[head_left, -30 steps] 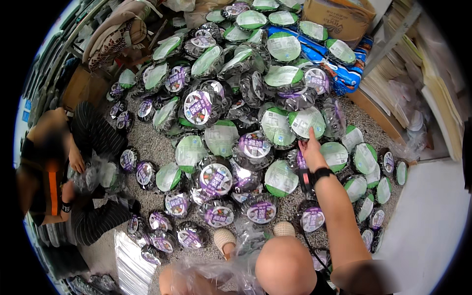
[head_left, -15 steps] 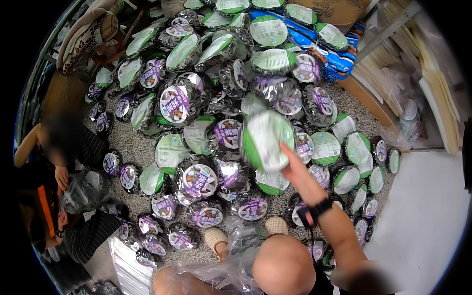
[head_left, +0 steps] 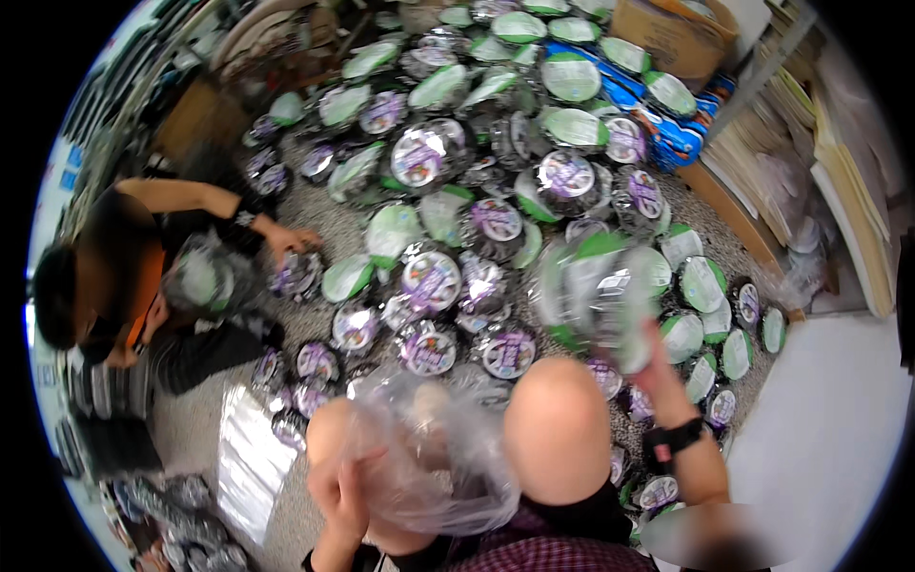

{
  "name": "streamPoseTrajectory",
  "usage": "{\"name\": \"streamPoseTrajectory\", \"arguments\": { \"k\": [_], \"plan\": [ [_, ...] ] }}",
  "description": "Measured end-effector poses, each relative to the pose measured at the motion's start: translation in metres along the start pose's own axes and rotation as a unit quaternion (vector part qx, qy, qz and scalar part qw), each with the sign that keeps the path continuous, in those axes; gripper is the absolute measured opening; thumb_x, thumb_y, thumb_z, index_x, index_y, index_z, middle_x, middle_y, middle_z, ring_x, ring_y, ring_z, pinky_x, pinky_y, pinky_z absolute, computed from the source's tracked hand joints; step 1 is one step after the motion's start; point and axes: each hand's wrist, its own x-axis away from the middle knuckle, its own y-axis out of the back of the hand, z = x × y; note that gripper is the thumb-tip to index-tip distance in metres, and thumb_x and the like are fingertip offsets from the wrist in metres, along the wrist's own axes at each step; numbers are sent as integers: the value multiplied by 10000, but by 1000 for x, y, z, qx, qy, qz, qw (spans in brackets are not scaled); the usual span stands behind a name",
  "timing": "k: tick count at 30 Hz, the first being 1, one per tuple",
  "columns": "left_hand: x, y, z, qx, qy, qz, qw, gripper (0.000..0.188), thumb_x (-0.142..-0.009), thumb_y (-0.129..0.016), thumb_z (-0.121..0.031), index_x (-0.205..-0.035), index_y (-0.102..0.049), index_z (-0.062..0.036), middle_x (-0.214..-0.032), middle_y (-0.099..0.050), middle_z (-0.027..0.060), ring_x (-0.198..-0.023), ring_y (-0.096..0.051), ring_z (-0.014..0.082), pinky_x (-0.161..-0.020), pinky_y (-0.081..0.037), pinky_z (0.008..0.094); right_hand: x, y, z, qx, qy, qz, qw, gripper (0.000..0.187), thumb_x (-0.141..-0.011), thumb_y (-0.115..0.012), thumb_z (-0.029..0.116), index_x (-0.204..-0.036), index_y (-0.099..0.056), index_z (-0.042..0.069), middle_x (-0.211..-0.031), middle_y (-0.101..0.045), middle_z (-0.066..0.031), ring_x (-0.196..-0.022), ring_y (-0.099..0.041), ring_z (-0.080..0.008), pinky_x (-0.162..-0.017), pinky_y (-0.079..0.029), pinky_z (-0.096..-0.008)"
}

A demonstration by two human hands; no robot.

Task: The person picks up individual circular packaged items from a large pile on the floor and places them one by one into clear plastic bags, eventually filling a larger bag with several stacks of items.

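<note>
My right hand (head_left: 656, 374) is closed on the edge of a round dried seaweed pack (head_left: 596, 286), blurred by motion, with a green and white label. The pack is held up over the heap, right of the middle. At the lower left, my left hand (head_left: 340, 491) pinches the rim of a clear plastic bag (head_left: 448, 467). That bag hangs loose and wide between my knees. In front of me lies a heap of similar round seaweed packs (head_left: 431, 279), some showing purple labels and others green and white ones.
At the left, another person's hand (head_left: 286, 241) reaches to a pack; a filled clear bag (head_left: 212, 274) sits by that person. Flat plastic sheets (head_left: 253, 458) lie on the floor. A cardboard box (head_left: 672, 43) and blue package (head_left: 677, 133) stand far right, beside a white board (head_left: 810, 410).
My right hand has moved right and nearer with the pack. My left hand and the opened bag have come into view. The other person's hand has reached out to a pack.
</note>
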Motion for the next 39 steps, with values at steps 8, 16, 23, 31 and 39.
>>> {"name": "streamPoseTrajectory", "arguments": {
  "k": [8, 16, 23, 31, 39],
  "plan": [
    [-2, -12, -61, 455, 207, -47, 865, 377, -977, -394, -279, -1132, -575, 14, -534, -386, -61, -437, -308, 14, -391, -247, 172, 123, -159, -74, 661, 206, 215, 689, 509, -715, -722, 272, -1074, -529, -32, -1242, -443, -214, -1129, -457, -368, -964, -382, -451],
    [79, -36, -76, -91, -133, 291, 943, 283, -958, -458, -129, -1189, -604, -54, -839, -674, 4, -620, -551, 55, -575, -464, 233, 117, -94, -135, 263, -51, 82, 960, 509, -872, -612, 185, -1305, -400, 24, -1131, -583, -124, -955, -603, -191, -780, -525, -332],
    [115, -99, -140, 403, -55, 450, 795, 327, -977, -412, -230, -963, -630, 13, -593, -545, 25, -510, -465, 124, -547, -399, 278, 141, -56, -176, 353, 133, 11, 926, 506, -906, -530, 325, -1275, -436, -8, -1141, -585, -124, -1021, -550, -147, -859, -464, -336],
    [30, -161, 51, -254, -22, 307, 917, 174, -841, -543, -183, -942, -669, -118, -750, -627, 183, -674, -602, 381, -602, -473, 447, 150, -78, -9, 446, 186, -26, 875, 183, -907, -558, 160, -934, -614, -12, -928, -653, -76, -883, -612, -155, -815, -476, -295],
    [-17, -200, 87, -81, 48, 328, 940, 192, -744, -569, -133, -889, -652, -39, -759, -617, 230, -729, -587, 432, -637, -472, 461, -214, 149, 84, 169, 191, -492, 832, 947, -664, -800, 390, -1352, -305, -32, -1341, -412, -181, -1188, -421, -277, -924, -387, -455]
  ]
}}
